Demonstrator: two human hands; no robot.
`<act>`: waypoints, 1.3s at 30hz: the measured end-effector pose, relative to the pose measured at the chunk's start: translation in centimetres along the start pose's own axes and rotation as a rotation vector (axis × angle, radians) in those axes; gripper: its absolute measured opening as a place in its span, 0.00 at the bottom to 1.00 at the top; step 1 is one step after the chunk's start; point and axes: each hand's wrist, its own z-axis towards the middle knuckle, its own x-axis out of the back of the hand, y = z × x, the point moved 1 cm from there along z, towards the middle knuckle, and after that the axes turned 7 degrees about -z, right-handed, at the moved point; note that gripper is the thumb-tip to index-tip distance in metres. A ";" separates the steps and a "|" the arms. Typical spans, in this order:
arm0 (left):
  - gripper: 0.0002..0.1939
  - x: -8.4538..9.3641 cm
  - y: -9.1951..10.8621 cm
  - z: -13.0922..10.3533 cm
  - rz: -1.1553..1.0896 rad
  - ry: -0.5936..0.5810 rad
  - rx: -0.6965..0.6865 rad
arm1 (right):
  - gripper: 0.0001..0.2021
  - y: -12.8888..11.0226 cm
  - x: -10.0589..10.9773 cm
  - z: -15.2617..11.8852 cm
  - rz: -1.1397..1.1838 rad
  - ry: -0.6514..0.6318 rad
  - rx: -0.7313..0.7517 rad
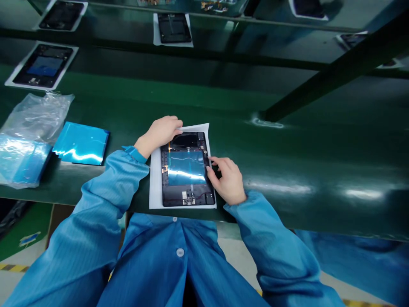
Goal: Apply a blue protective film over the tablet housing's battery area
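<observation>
An opened tablet (177, 195) lies on a white sheet (156, 187) in front of me, its inner parts facing up. A shiny blue film-covered panel (185, 168) fills its middle; a small circuit board sits near its lower edge. My left hand (163, 131) is at the tablet's top left corner, its fingers curled over the top edge and closed on it. At the right edge is my right hand (227, 178); its thumb and index fingertip touch the rim with a gap between them, and nothing is visibly held there.
Left on the green bench (287, 157) lie a stack of blue film-covered panels (82, 143) and a clear plastic bag (38, 117) with more blue panels. Another opened tablet (43, 66) lies beyond. A dark slanted post (319, 81) rises at right. A raised shelf at the back holds more tablets (174, 29).
</observation>
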 end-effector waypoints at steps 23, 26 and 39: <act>0.16 8.2 -3.7 -2.9 -0.784 0.066 0.194 | 0.19 -1.2 0.9 3.2 0.906 -0.117 -0.470; 0.19 8.0 -3.1 -2.8 -0.855 0.113 0.160 | 0.18 -0.9 0.7 3.0 0.910 -0.103 -0.477; 0.21 7.7 -2.1 -2.4 -0.862 0.215 0.107 | 0.16 -3.1 0.2 8.3 1.084 -0.105 -0.465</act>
